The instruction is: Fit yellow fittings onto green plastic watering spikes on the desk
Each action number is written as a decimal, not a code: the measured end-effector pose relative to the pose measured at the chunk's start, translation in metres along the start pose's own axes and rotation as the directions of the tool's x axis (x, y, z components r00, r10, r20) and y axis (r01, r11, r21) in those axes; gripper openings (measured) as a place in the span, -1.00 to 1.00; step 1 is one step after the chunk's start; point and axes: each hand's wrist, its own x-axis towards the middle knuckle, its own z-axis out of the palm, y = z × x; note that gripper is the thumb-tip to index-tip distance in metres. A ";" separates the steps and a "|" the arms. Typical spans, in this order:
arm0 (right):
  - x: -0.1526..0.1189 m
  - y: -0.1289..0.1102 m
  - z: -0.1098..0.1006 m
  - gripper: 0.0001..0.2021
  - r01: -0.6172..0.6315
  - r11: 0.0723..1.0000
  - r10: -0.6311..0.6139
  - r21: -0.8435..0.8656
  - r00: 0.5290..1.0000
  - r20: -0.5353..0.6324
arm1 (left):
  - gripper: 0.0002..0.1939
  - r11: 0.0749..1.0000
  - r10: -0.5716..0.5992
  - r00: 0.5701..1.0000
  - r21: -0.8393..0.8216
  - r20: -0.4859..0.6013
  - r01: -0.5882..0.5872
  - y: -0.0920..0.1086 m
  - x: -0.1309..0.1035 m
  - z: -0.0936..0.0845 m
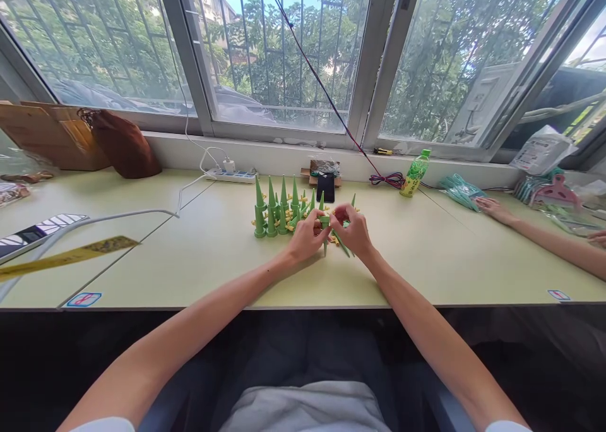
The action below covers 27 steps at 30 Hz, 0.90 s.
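My left hand (pixel 307 236) is closed around a green cone-shaped piece (pixel 325 221) whose narrow tip points down toward the table. Close beside it, the fingers of my right hand (pixel 353 228) are pinched together at the piece's right side; what they grip is too small to make out. To the left stand several upright green cones (pixel 271 210) in rows, with small yellow parts sticking out between them. More green spikes and yellow bits lie under and behind my hands, partly hidden by them.
A pale table (pixel 199 268) runs below the windows. Behind the cones are a black phone (pixel 326 187) and a power strip (pixel 233 176). A green-capped bottle (pixel 415 174) stands right of them. Another person's hand (pixel 495 210) touches a teal bundle (pixel 461 191). A yellow strip (pixel 71 258) lies left.
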 end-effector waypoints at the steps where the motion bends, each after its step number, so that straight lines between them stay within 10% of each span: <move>1: 0.000 -0.001 0.000 -0.85 -0.001 1.000 0.001 0.001 1.000 0.002 | -0.62 1.000 -0.004 1.000 0.002 -0.003 0.004 0.000 0.000 0.000; 27: 0.001 -0.003 -0.004 -0.84 0.017 0.999 -0.018 -0.032 0.999 -0.031 | -0.56 1.000 -0.011 0.996 0.011 -0.084 0.012 0.008 -0.001 -0.001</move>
